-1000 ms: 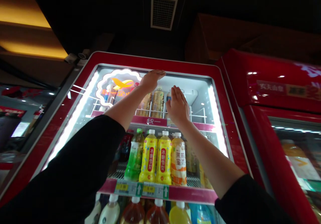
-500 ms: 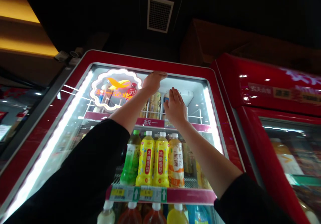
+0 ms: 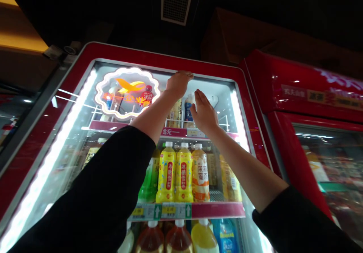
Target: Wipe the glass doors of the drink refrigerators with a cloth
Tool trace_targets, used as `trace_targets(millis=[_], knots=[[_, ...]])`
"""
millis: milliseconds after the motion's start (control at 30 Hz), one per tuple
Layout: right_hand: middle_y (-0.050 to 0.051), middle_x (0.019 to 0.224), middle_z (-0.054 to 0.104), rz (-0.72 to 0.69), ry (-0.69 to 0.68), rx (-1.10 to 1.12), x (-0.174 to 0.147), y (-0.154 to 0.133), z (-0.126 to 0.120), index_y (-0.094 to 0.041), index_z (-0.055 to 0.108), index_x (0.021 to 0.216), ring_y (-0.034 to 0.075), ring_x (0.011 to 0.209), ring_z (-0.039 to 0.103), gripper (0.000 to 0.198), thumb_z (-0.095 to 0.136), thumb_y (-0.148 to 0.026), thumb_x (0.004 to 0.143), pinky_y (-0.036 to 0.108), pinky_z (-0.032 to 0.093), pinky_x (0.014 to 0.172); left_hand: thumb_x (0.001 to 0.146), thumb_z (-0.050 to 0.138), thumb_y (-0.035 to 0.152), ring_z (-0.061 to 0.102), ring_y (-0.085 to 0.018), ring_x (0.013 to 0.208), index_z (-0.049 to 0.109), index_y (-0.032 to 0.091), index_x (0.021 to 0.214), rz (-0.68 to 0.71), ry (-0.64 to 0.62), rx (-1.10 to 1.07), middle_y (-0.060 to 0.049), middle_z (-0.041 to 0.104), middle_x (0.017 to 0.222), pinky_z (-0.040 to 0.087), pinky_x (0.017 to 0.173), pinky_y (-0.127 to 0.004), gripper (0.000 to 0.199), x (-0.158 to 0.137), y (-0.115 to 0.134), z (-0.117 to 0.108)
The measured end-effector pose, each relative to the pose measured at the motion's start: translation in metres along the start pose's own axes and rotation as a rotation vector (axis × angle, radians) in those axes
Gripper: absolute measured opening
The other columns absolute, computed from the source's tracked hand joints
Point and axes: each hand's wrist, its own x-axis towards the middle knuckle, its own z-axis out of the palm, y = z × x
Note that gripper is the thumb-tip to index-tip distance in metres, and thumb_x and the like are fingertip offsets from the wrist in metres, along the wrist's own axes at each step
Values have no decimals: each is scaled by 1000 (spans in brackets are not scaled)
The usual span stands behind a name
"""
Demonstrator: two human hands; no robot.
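Note:
My left hand [image 3: 180,84] is raised to the top edge of the glass door [image 3: 227,147] of a red drinks fridge. Its fingers are bent over and closed, and whatever they may hold is hidden. Lower and to the right, my right hand [image 3: 205,113] is held up flat at the glass, fingers stretched out. Behind the door, a blue-labelled bottle [image 3: 188,111] stands on the top shelf, close to my right hand. Below are yellow bottles [image 3: 166,175], an orange-and-white bottle [image 3: 200,175] and a green bottle [image 3: 149,181] partly covered by my left sleeve.
A glowing scalloped sign [image 3: 127,92] is on the upper left of the door. The red door frame [image 3: 159,56] surrounds the glass. A second red fridge [image 3: 300,94] stands to the right. Overhead is a ceiling vent [image 3: 177,2]; cameras [image 3: 70,48] are at the upper left.
Both hands have shifted slightly right across the glass, the left along the top edge. More of the blue-labelled bottle shows. The fridge sits a little higher in view.

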Motion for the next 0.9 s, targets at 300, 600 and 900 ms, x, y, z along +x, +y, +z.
trace_targets(millis=[300, 600, 900], knots=[[17, 184, 38, 13, -79, -46, 6, 56, -33, -5, 40, 174, 32, 174, 31, 71, 35, -29, 108, 57, 34, 142, 89, 44, -3, 56, -16, 159, 72, 31, 152, 77, -97, -35, 5, 67, 165, 42, 133, -33, 77, -4, 1, 2], [14, 186, 35, -106, -182, 0, -4, 81, -42, -7, 38, 175, 28, 174, 29, 70, 33, -33, 111, 52, 31, 143, 96, 43, 5, 55, -20, 159, 70, 35, 154, -33, 28, -49, 3, 66, 165, 41, 137, -40, 71, 20, 40, 39], [12, 182, 43, -107, -95, 56, -20, 116, -47, -14, 44, 174, 27, 172, 35, 65, 34, -30, 111, 56, 39, 140, 89, 45, 2, 56, -19, 158, 71, 37, 152, -22, 50, -7, 7, 67, 164, 42, 136, -38, 77, 22, 41, 42]])
